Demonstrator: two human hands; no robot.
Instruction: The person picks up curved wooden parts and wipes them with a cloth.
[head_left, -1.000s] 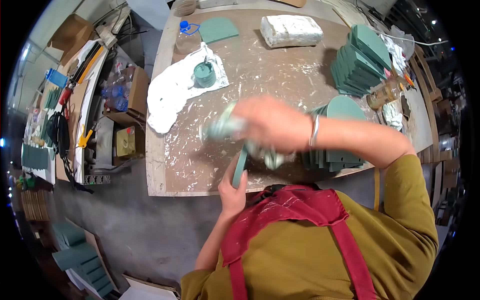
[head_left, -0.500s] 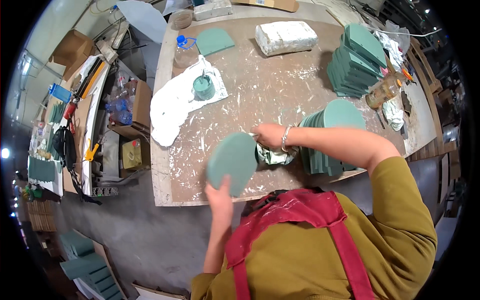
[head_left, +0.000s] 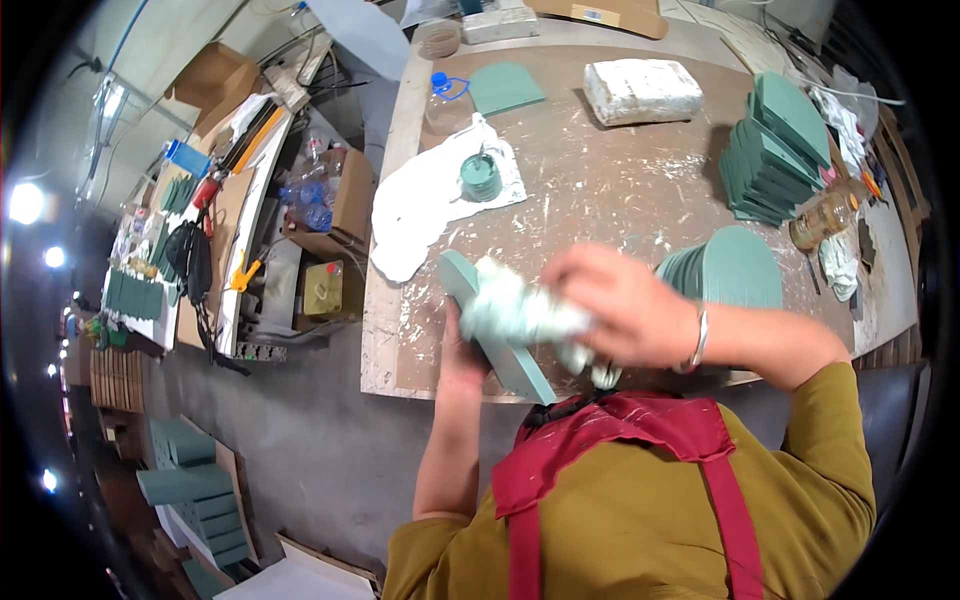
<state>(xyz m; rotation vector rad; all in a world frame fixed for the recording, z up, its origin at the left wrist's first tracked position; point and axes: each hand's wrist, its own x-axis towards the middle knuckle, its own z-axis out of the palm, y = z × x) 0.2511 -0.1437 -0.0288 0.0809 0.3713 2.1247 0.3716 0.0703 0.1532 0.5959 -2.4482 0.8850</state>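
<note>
My left hand (head_left: 462,352) grips a flat green board (head_left: 518,368) with a rounded end, tipped up on edge near the table's front. A crumpled whitish-green rag (head_left: 515,305) is bunched in my right hand (head_left: 625,310) and lies against the board's face, blurred by motion. Just right of that hand stands a stack of round-topped green boards (head_left: 742,268), partly covered by my forearm. Beyond my left hand, a small jar of green paint (head_left: 481,177) rests on a white cloth (head_left: 420,215).
At the back are a white wrapped block (head_left: 643,92), a single green board (head_left: 505,88) and a clear jug with a blue cap (head_left: 447,105). A taller stack of green boards (head_left: 775,150) stands far right, beside an amber bottle (head_left: 825,218). Left of the table is a shelf holding boxes.
My right hand has lifted the rag off the table and brought it onto the board. The board has turned from face-up to edge-on. The whole view has shifted to the left.
</note>
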